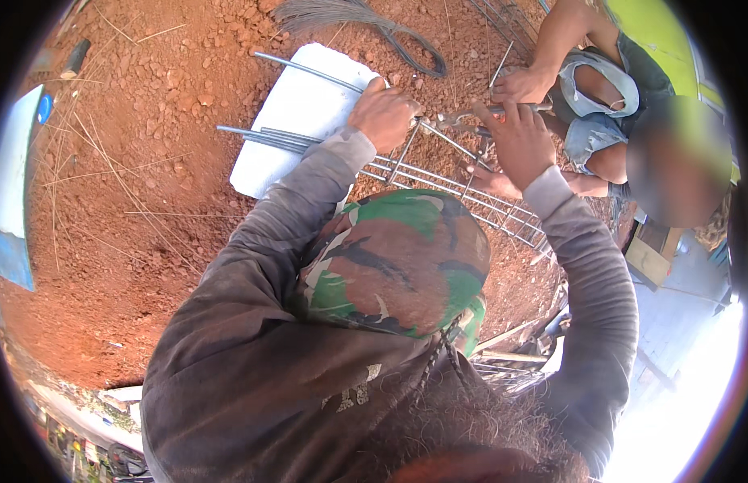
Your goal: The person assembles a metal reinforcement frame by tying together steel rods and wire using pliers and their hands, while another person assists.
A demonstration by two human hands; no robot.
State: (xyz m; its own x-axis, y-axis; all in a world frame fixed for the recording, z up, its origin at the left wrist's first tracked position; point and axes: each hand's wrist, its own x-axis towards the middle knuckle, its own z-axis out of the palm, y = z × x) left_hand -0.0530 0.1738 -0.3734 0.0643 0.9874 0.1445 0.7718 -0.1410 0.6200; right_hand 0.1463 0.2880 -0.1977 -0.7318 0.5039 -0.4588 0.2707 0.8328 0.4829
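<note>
Nearest is camouflage cloth (398,258); beyond it lies a steel-bar cage (469,191), its bars crossing a white slab (285,101); the left hand's grip (382,117) is curled round its corner; the right hand's grip (519,145) closes round pincers (453,121); farthest, a wire bundle (326,13).

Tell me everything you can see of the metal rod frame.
The metal rod frame is slim, grey and open: long, roughly parallel bars joined by crosspieces. It slants toward the lower right above reddish soil; its upper-left bar ends extend across a white slab. The left hand grips its upper edge, and that sleeve hides part of it. The right hand's pincer-like tool is beside it; contact is unclear.
</note>
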